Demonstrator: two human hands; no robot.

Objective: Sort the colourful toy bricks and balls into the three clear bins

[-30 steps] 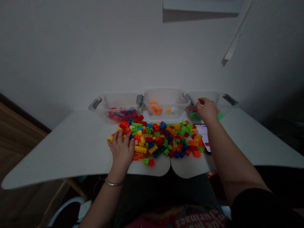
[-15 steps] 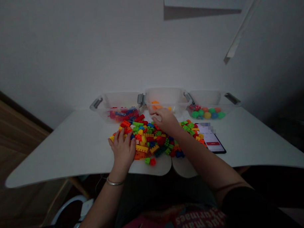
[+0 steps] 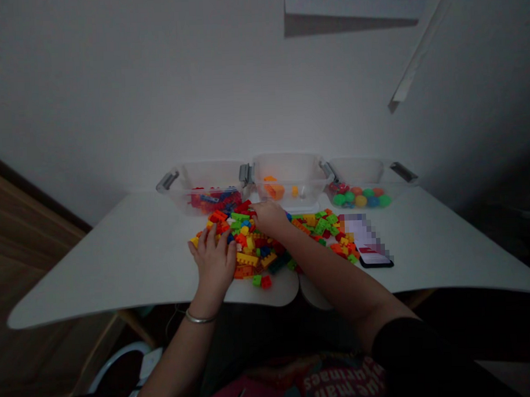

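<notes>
A loose heap of colourful toy building bricks (image 3: 248, 258) in red, yellow, green, orange and blue is spread over the table in front of me. My left hand (image 3: 215, 259) rests on the heap's left side, fingers apart, with a silver bangle on its wrist. At the back of the heap is my right hand (image 3: 271, 218), its fingers bent down among the bricks beside a red brick (image 3: 243, 207). Its fingertips are partly hidden, and what they pinch is not clear.
Behind the heap stand three clear bins: the left bin (image 3: 182, 197) with red and blue pieces, the middle bin (image 3: 308, 182) with a few orange and yellow pieces, the right bin (image 3: 395, 185) with coloured balls. A phone (image 3: 368, 244) lies right of the heap.
My right hand has moved left and down from in front of the middle bin to the back of the brick heap. My left hand stays in place.
</notes>
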